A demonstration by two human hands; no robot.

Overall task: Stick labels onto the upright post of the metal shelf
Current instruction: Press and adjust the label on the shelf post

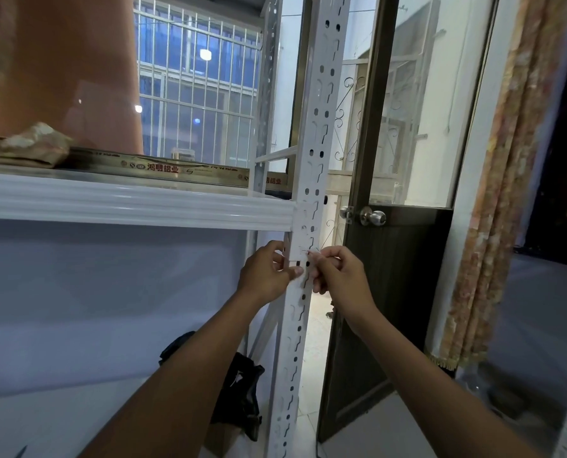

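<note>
The white perforated upright post [318,133] of the metal shelf runs from top to bottom through the middle of the view. A white label [300,251] lies on the post just below the shelf beam [137,204]. My left hand [267,274] is on the post's left side, its thumb pressing the post face below the label. My right hand [336,274] is on the right side, fingers curled, pinching the label's right edge. Whether other labels are stuck higher up is unclear.
A dark door [384,292] with a round metal knob [373,217] stands ajar right of the post. A patterned curtain [493,200] hangs further right. A black bag [242,395] lies on the floor behind the post. A long printed box [163,167] rests on the shelf top.
</note>
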